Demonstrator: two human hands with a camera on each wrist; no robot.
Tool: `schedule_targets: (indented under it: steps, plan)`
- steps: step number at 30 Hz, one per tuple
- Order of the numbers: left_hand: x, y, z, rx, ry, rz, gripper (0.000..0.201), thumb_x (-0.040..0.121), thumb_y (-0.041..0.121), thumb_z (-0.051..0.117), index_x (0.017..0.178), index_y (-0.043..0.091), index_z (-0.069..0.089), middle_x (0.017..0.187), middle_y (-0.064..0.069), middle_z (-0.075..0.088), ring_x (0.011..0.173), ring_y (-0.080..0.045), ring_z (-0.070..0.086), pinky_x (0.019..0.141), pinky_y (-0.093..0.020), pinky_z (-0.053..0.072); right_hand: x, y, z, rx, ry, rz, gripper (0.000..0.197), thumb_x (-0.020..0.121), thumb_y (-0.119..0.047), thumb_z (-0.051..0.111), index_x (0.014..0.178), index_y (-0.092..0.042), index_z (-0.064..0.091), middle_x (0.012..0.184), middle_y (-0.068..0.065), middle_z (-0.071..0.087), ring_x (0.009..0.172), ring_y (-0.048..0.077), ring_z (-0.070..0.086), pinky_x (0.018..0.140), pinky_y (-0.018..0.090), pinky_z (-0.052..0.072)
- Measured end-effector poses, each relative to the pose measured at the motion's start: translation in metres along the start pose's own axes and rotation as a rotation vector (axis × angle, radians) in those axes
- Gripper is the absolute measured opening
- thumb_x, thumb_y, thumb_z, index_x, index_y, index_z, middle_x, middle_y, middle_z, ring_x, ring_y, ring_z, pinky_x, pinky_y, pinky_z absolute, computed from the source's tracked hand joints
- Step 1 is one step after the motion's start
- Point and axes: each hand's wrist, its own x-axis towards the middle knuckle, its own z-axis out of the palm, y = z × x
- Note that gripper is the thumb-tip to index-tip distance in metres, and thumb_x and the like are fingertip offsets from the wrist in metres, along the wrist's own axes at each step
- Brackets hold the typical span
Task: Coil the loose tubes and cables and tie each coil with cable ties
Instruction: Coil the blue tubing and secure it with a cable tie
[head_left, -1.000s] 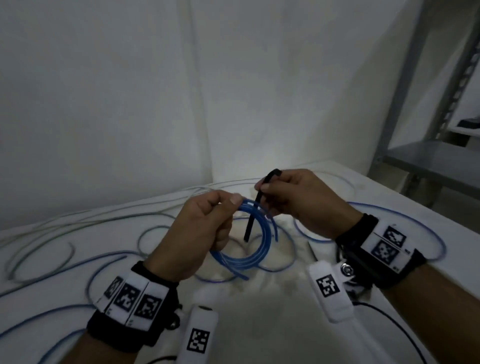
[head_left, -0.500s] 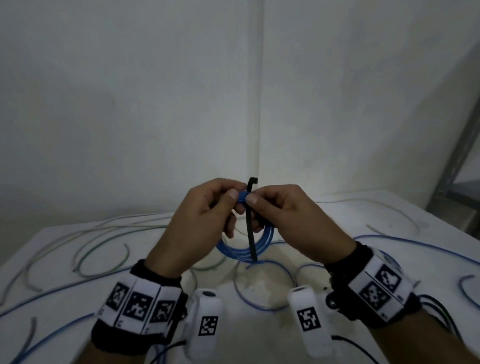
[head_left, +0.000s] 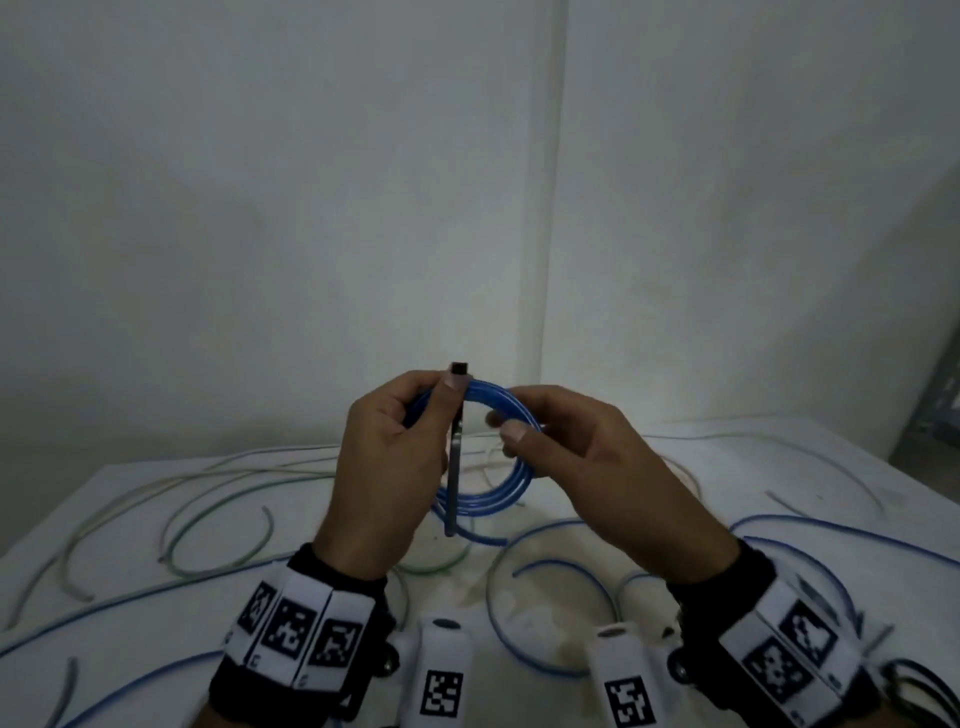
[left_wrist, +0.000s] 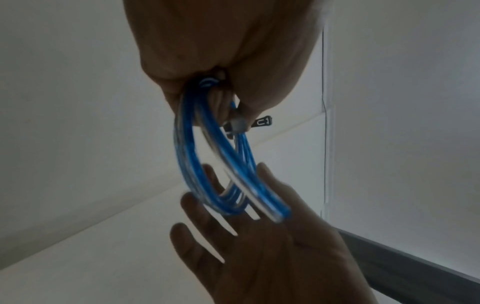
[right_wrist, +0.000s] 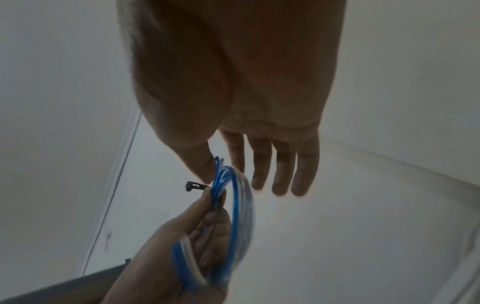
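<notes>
Above the table, my left hand (head_left: 395, 447) holds up a coil of blue tube (head_left: 498, 488). Its thumb and fingers pinch the top of the coil together with a black cable tie (head_left: 455, 467). The tie's head (head_left: 459, 368) sticks up above the thumb and its strap hangs down across the coil. My right hand (head_left: 587, 457) is just right of the coil, thumb near the tube, gripping nothing. In the right wrist view its fingers (right_wrist: 283, 164) are straight beside the coil (right_wrist: 240, 197). The left wrist view shows the coil (left_wrist: 189, 156) and tie head (left_wrist: 263, 122).
Loose tubes lie spread over the white table (head_left: 130, 488): a green one (head_left: 218, 519) at left, pale ones (head_left: 779, 447) at the back, blue ones (head_left: 550, 623) in front and right. A wall corner stands behind. A metal shelf frame (head_left: 935, 400) is at far right.
My right hand has let go of the cable tie and opened. My left thumb now pins the tie against the coil, and both hands have risen a little.
</notes>
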Motion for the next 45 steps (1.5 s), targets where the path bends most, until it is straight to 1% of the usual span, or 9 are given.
schedule_targets:
  steps: [5, 8, 12, 16, 23, 30, 35, 41, 45]
  plan:
    - [0.012, -0.001, -0.018, -0.024, 0.086, -0.039, 0.026, 0.098, 0.035, 0.058, 0.09, 0.015, 0.072, 0.049, 0.009, 0.041, 0.047, -0.008, 0.037, 0.048, -0.025, 0.036, -0.006, 0.009, 0.016, -0.309, 0.17, -0.4, 0.026, 0.097, -0.016, 0.063, 0.12, -0.026, 0.07, 0.11, -0.008, 0.06, 0.105, 0.014, 0.059, 0.085, 0.015, 0.043]
    - [0.013, -0.003, -0.02, -0.002, 0.108, -0.012, 0.022, 0.098, 0.033, 0.059, 0.093, 0.017, 0.073, 0.05, 0.013, 0.048, 0.048, -0.006, 0.041, 0.048, -0.023, 0.039, -0.002, 0.013, 0.023, -0.33, 0.174, -0.335, 0.024, 0.095, -0.022, 0.072, 0.119, -0.028, 0.07, 0.111, -0.01, 0.058, 0.103, 0.008, 0.059, 0.083, 0.013, 0.044]
    - [0.012, -0.006, -0.018, 0.045, 0.145, 0.072, 0.021, 0.098, 0.031, 0.06, 0.094, 0.015, 0.074, 0.053, 0.016, 0.054, 0.051, -0.002, 0.047, 0.055, -0.017, 0.04, -0.004, 0.015, 0.03, -0.095, 0.248, -0.211, 0.012, 0.099, -0.03, 0.064, 0.111, -0.029, 0.066, 0.104, -0.011, 0.07, 0.087, 0.016, 0.071, 0.074, 0.032, 0.059]
    - [0.015, -0.01, -0.02, -0.005, 0.267, 0.079, 0.02, 0.097, 0.036, 0.061, 0.092, 0.021, 0.074, 0.066, 0.01, 0.06, 0.058, -0.007, 0.048, 0.061, -0.027, 0.041, -0.018, 0.014, 0.035, 0.201, 0.259, 0.009, 0.046, 0.087, -0.06, 0.069, 0.1, -0.017, 0.062, 0.086, 0.007, 0.074, 0.071, 0.026, 0.073, 0.068, 0.042, 0.062]
    - [0.01, -0.012, -0.007, -0.134, 0.313, -0.019, 0.03, 0.099, 0.035, 0.06, 0.093, 0.006, 0.068, 0.052, 0.004, 0.042, 0.046, -0.012, 0.035, 0.045, -0.026, 0.034, -0.019, 0.02, 0.049, 0.478, 0.235, 0.018, 0.016, 0.082, 0.004, 0.075, 0.097, -0.001, 0.074, 0.081, 0.017, 0.076, 0.072, 0.032, 0.075, 0.069, 0.031, 0.061]
    - [0.0, -0.002, 0.005, -0.25, 0.21, -0.077, 0.029, 0.1, 0.031, 0.057, 0.097, 0.003, 0.065, 0.051, 0.006, 0.035, 0.045, -0.008, 0.032, 0.044, -0.022, 0.034, -0.011, 0.023, 0.048, 0.198, 0.494, -0.099, 0.019, 0.085, -0.014, 0.082, 0.099, -0.019, 0.07, 0.086, -0.001, 0.07, 0.076, 0.024, 0.07, 0.069, 0.039, 0.062]
    - [-0.004, 0.001, 0.01, -0.231, 0.185, -0.079, 0.03, 0.101, 0.03, 0.055, 0.099, 0.001, 0.063, 0.05, 0.005, 0.035, 0.043, -0.008, 0.035, 0.044, -0.022, 0.041, -0.013, 0.014, 0.048, 0.475, 0.304, 0.068, 0.024, 0.1, -0.015, 0.061, 0.124, -0.016, 0.058, 0.102, 0.007, 0.078, 0.095, 0.024, 0.076, 0.083, 0.034, 0.062]
    - [-0.001, 0.0, 0.005, -0.128, 0.132, -0.046, 0.028, 0.101, 0.027, 0.055, 0.095, 0.001, 0.065, 0.073, -0.008, 0.056, 0.057, -0.009, 0.058, 0.05, -0.027, 0.055, -0.015, 0.011, 0.042, 0.434, 0.32, -0.057, 0.017, 0.101, -0.004, 0.057, 0.115, -0.008, 0.066, 0.091, 0.011, 0.079, 0.087, 0.022, 0.077, 0.074, 0.027, 0.061]
    - [-0.003, 0.001, 0.002, -0.038, 0.12, -0.005, 0.028, 0.101, 0.029, 0.056, 0.098, 0.003, 0.063, 0.053, -0.003, 0.055, 0.043, -0.015, 0.055, 0.045, -0.031, 0.054, -0.016, 0.014, 0.046, 0.352, 0.327, -0.016, 0.029, 0.099, -0.01, 0.063, 0.126, -0.02, 0.058, 0.098, 0.004, 0.079, 0.089, 0.019, 0.077, 0.076, 0.028, 0.061]
